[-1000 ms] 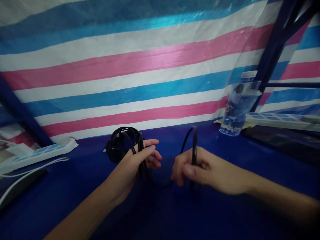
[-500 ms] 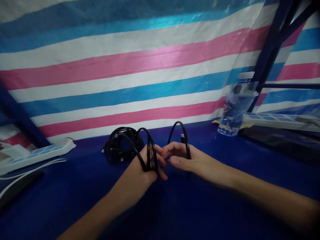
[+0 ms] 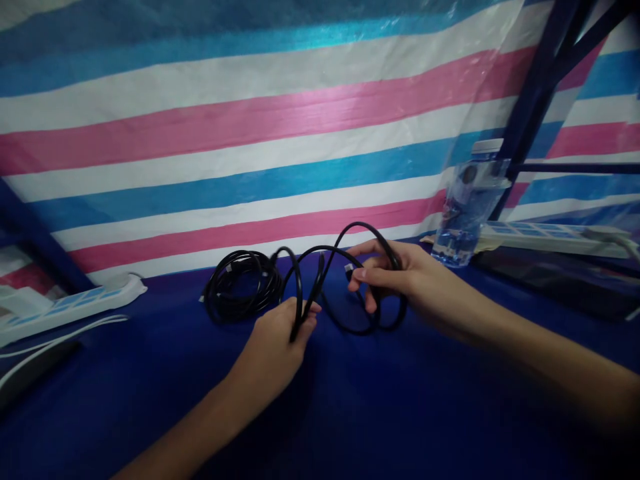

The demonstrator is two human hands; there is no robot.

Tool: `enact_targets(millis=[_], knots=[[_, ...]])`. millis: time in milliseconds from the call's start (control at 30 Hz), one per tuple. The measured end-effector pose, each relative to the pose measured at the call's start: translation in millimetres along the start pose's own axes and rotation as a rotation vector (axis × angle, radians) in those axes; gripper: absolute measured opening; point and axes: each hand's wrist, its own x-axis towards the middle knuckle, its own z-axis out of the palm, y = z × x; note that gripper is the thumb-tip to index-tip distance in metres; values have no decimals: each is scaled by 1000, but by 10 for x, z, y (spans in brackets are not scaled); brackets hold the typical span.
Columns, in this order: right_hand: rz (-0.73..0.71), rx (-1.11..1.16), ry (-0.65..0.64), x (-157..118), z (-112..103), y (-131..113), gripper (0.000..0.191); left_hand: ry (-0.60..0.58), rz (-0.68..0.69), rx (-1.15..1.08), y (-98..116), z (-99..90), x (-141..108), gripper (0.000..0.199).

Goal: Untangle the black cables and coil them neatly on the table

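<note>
One smooth black cable point(image 3: 357, 225) loops mid-scene between the left hand point(image 3: 280, 337), fingers narrow and holding it, and the right hand point(image 3: 400, 270), fingers curled about its loops, a plug point(image 3: 349, 268) at their tips. The blue surface point(image 3: 380, 407) spreads nearward; its far edge meets striped plastic sheeting point(image 3: 250, 127). Left of the cable lies one round black coil point(image 3: 240, 312); far right stands one clear bottle point(image 3: 457, 223)

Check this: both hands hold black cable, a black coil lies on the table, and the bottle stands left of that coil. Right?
No: the bottle stands right of the coil, as the head view shows. The rest is correct: the left hand and the right hand both hold black cable, and the coil lies on the table.
</note>
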Motion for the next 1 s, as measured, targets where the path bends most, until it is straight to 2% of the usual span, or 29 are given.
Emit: enact_targets(millis=[67, 100, 167, 233, 267, 333, 400, 433, 567, 600, 667, 733, 833, 933, 1000], knots=[[-6, 42, -3, 5, -19, -5, 19, 21, -13, 23, -38, -66, 26, 23], [-10, 74, 9, 6, -17, -6, 14, -23, -21, 3, -45, -97, 32, 28], [-24, 130, 72, 11, -11, 0, 26, -194, -42, -105, -39, -152, 33, 41], [-46, 185, 149, 18, -22, 17, 33, -313, -53, -266, -20, -195, 36, 41], [-59, 204, 175, 21, -37, 27, 29, -307, -51, -346, -11, -213, 41, 36], [-104, 178, 157, 20, -79, 42, 23, -158, -73, -473, -1, -243, 62, 30], [-162, -5, 42, 6, -108, 51, 26, -2, -134, -588, 2, -267, 86, 34], [-199, -153, -50, -4, -108, 56, 28, 27, -177, -642, 6, -274, 94, 36], [-406, -759, -508, -56, 34, 136, 29, -72, -313, -861, 83, -238, 52, 45], [-458, -859, -584, -68, 93, 172, 29, -62, -321, -884, 118, -215, 24, 43], [-542, -1016, -641, -88, 200, 244, 31, -4, -300, -896, 193, -172, -34, 32], [-574, -1078, -625, -93, 258, 291, 33, 43, -277, -915, 258, -154, -77, 21], [-430, -887, -511, -62, 224, 291, 32, 56, -262, -984, 309, -188, -91, 17], [-246, -594, -275, 12, 93, 239, 34, 89, -226, -1021, 320, -254, -73, 14], [-180, -532, -96, 72, -17, 197, 35, 91, -229, -1040, 320, -296, -65, 16]])
